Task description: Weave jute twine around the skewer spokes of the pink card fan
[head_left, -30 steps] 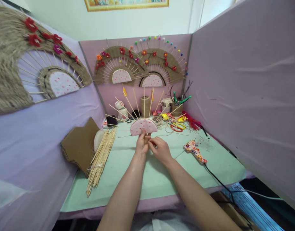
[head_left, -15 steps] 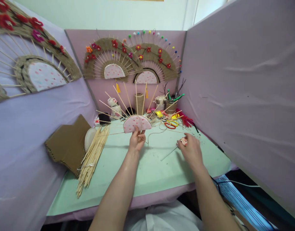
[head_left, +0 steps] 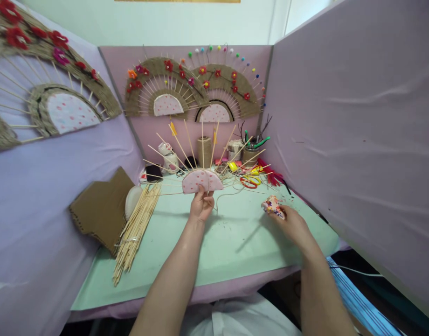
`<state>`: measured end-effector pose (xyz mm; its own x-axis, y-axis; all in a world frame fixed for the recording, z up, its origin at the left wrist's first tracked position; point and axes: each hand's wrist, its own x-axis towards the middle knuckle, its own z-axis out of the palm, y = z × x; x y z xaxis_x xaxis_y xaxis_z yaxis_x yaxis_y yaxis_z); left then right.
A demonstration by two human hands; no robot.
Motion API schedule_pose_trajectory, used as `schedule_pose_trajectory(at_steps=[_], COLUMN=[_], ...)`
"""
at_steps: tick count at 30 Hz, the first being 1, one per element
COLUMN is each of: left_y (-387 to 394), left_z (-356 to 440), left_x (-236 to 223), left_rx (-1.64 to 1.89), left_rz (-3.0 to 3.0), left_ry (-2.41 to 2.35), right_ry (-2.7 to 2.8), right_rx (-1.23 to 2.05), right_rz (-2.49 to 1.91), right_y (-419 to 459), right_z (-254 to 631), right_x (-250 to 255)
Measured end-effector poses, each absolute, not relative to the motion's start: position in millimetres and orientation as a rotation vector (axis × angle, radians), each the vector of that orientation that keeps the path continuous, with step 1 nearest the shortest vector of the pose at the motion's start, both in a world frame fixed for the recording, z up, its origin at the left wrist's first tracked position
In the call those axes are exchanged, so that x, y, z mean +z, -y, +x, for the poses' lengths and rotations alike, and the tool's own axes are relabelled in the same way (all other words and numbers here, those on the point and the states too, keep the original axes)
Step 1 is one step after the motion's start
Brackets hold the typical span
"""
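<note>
My left hand (head_left: 202, 205) is closed on the bottom edge of a small fan frame (head_left: 195, 181), thumb in front. This frame is a pale pink half-circle with red dots, and thin wooden sticks spread out from its curved edge. Off to the right, my right hand (head_left: 293, 223) is closed round a colourful patterned glue gun (head_left: 273, 206), held above the table and apart from the fan. Part of the glue gun is hidden by my fingers. A faint, thin shadow-like streak lies on the table below it.
A bundle of wooden sticks (head_left: 135, 233) lies at left beside brown cardboard (head_left: 99, 205). At the back stand a twine spool (head_left: 204, 151), scissors (head_left: 250, 182) and a tool pot (head_left: 250, 155). Decorated fans (head_left: 167, 81) hang on the panels. Partitions (head_left: 340, 116) close in both sides.
My right hand has swung lower and to the right, turning the glue gun so more of its pattern shows; the pale stick at its end is no longer clear. My left hand still holds the fan.
</note>
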<state>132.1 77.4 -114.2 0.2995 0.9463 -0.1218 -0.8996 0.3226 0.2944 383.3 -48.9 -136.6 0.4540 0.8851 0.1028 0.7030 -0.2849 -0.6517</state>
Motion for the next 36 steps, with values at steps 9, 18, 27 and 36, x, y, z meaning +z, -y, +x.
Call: schedule_pose_trajectory(at_steps=[9,18,27,36], left_y=[-73.6,-63.9,-57.3,-57.3], left_z=[132.3,136.4,140.6,142.1], left_x=[-116.1,-117.0,-116.5,-117.8], left_rx=[1.187,1.092,1.019,1.019], left_rz=[0.285,0.490,0.634,0.659], left_ry=[-0.258,-0.246,-0.284,-0.303], right_ry=[0.876,1.019,1.027,1.083], right_rx=[1.036,1.051,1.012,0.949], right_rz=[-1.003,-1.075,-1.216,-1.242], right_y=[83.3,79.5,78.6,77.9], right_z=[334.3,293.4,280.4,283.3], right_x=[-86.7,-88.3,-86.4,-92.0])
